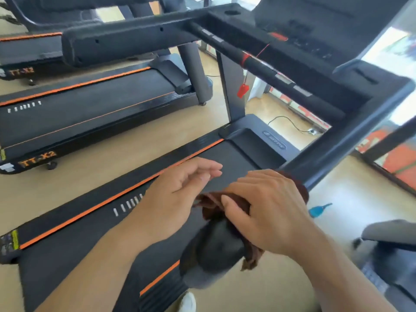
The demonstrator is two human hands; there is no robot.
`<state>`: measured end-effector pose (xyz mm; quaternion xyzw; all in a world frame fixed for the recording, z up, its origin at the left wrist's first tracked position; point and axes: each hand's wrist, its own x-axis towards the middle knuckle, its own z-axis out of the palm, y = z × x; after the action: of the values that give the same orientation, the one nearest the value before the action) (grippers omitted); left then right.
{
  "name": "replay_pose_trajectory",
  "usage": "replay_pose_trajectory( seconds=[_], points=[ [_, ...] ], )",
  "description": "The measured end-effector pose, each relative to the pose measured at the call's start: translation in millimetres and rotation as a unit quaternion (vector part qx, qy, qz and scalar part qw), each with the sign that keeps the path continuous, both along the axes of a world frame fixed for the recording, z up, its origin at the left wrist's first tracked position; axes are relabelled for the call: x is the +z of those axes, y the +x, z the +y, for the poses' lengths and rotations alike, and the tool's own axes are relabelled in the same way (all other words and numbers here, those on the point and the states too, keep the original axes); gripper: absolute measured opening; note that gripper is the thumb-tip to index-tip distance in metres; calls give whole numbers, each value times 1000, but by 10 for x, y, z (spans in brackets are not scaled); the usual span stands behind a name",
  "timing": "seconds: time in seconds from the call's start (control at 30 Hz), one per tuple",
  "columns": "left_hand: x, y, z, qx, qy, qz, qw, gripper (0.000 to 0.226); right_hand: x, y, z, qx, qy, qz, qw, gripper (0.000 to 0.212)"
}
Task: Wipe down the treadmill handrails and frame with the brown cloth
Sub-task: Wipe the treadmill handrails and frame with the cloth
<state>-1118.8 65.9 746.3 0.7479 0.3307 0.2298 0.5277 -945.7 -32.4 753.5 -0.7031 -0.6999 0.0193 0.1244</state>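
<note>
Three treadmills are showing: the near treadmill (126, 199) under the person, a second treadmill (90, 109) beside it on the left, and a third treadmill (29, 50) beyond that, each with orange stripes along a black deck. One brown cloth (211, 203) is lying bunched over the near end of the right handrail (337, 145), its loose tail hanging down off the rail's rounded end cap (218, 246). That handrail is running as a long dark bar from the lower middle of the view up and away to the right, toward the console (310, 39); a crossbar (265, 66) with a red safety clip (242, 91) dangling on a cord is spanning the frame ahead.

Two hands are at work. The right hand (267, 210) is lying palm-down over the cloth, fingers curled round it and the rail, wrist coming in from the lower right. The left hand (180, 190) is hovering just left of the cloth, fingers loosely relaxed and holding nothing; I cannot tell whether it is touching the cloth's edge.

One blue spray bottle (318, 210) is lying on the floor (360, 199) to the right, and one white shoe (188, 302) is showing at the bottom edge.
</note>
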Motion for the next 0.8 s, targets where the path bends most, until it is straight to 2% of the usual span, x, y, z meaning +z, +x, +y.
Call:
replay_pose_trajectory(
  seconds=[0.2, 0.3, 0.5, 0.7, 0.73, 0.8],
  points=[
    [-105, 228, 211, -58, -12, -13, 998, 32, 43, 490, 135, -109, -5, 9, 994, 48],
    [-155, 282, 323, -102, -22, -18, 994, 32, 60, 437, 162, -132, -36, -13, 991, 47],
    [-74, 67, 836, -200, -38, -17, 979, 28, 62, 125, 155, -177, -73, -13, 981, 32],
    [544, -430, 1340, -343, -113, 53, 931, 24, 139, -690, 186, -274, -132, 31, 952, 61],
    [611, -441, 1359, -361, -119, 65, 923, 24, 113, -775, 195, -287, -129, 38, 949, 58],
    [685, -413, 1346, -404, -110, 105, 902, 27, 93, -972, 179, -352, -63, 50, 933, 27]
  ],
)
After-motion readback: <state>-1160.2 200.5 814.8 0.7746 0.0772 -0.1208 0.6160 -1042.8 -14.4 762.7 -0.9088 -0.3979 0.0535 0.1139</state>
